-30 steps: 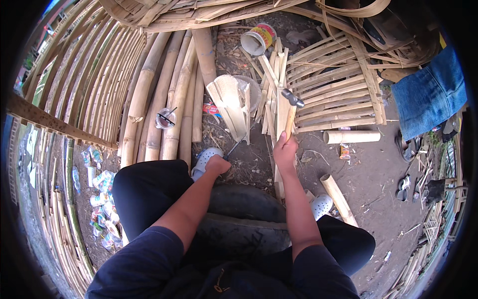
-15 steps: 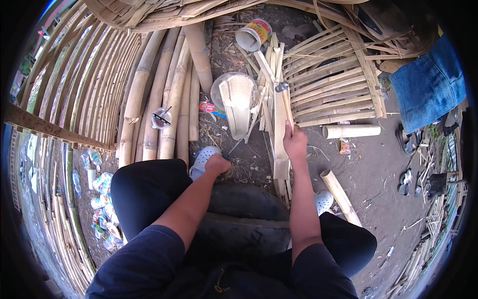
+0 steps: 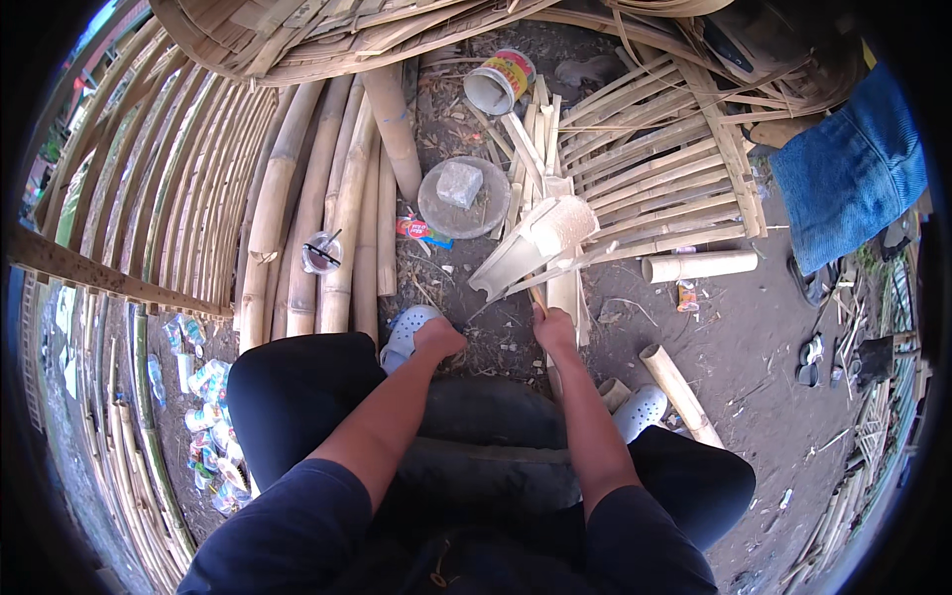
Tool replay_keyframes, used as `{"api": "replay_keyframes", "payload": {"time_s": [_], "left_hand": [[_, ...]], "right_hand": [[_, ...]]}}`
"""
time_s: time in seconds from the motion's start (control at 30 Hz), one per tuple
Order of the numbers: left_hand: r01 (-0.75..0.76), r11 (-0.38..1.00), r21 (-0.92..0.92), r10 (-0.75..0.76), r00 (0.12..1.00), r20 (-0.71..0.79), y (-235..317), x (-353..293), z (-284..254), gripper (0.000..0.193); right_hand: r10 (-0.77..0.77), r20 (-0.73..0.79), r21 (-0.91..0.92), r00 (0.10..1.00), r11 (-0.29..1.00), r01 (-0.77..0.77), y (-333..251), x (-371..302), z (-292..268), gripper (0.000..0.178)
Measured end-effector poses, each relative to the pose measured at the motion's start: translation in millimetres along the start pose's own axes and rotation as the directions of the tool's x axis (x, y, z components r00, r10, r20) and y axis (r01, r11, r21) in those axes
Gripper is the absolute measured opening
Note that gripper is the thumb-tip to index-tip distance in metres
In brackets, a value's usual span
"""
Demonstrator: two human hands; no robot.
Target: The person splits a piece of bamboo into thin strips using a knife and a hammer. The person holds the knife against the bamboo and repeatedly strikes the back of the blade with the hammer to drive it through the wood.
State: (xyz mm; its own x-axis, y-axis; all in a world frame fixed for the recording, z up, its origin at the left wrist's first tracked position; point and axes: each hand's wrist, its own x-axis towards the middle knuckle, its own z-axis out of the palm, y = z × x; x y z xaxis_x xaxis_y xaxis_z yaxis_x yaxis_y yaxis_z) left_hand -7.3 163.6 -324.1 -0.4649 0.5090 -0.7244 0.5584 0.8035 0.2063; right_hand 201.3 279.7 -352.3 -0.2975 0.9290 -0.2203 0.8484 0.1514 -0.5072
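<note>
The split bamboo point(image 3: 531, 253) sits just beyond the right hand point(image 3: 555, 331), angled from near left to far right across the strips point(image 3: 563, 297). Can't tell if it's actually resting on them or a bit above. Pale hollow face is up, the far right end is bright, and there's a thin sliver running along its near side.

Right hand's got its fingers wrapped around a thin wooden handle point(image 3: 538, 297), and the far end of that is lost behind the bamboo. Left hand point(image 3: 439, 340) is down by the left clog point(image 3: 405, 335), looks curled, but I honestly can't tell how tightly or whether there's anything in it.

My guess on handling: pretty light for its length, stiff lengthwise, but keen to split along the grain. Probably dry and not that slippery, though the outer skin would be slicker than the inside. I'd grab it around the curved back near the middle, fingers underneath, and keep skin off the long cut edges and that sliver, cause those look sharp. The ragged near-left end looks like the fragile bit.

The pale block point(image 3: 459, 183) on the round slab point(image 3: 433, 206), far side and left of the bamboo, looks way heavier and crumbly at the corners, so that'd want a full grip on its sides.
</note>
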Motion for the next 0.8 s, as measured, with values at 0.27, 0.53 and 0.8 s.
{"api": "replay_keyframes", "payload": {"time_s": [0.27, 0.53, 0.8], "left_hand": [[0.058, 0.982, -0.178, -0.065, 0.997, -0.031, -28.2, 21.9, 20.2, 0.059], [0.059, 0.982, -0.178, -0.058, 0.998, 0.012, -25.7, 29.6, 14.7, 0.052], [0.059, 0.989, -0.136, -0.06, 0.998, -0.002, -33.4, 28.3, 21.5, 0.054]], "right_hand": [[-0.194, -0.486, 0.266, 0.852, 0.896, 0.356, -117.8, 15.4, -161.4, 0.042], [-0.12, 0.005, -0.007, 0.993, 0.993, 0.12, -27.3, 7.4, 4.4, 0.047], [-0.108, -0.174, 0.091, 0.979, 0.988, 0.125, -36.7, 27.2, -30.1, 0.047]]}}
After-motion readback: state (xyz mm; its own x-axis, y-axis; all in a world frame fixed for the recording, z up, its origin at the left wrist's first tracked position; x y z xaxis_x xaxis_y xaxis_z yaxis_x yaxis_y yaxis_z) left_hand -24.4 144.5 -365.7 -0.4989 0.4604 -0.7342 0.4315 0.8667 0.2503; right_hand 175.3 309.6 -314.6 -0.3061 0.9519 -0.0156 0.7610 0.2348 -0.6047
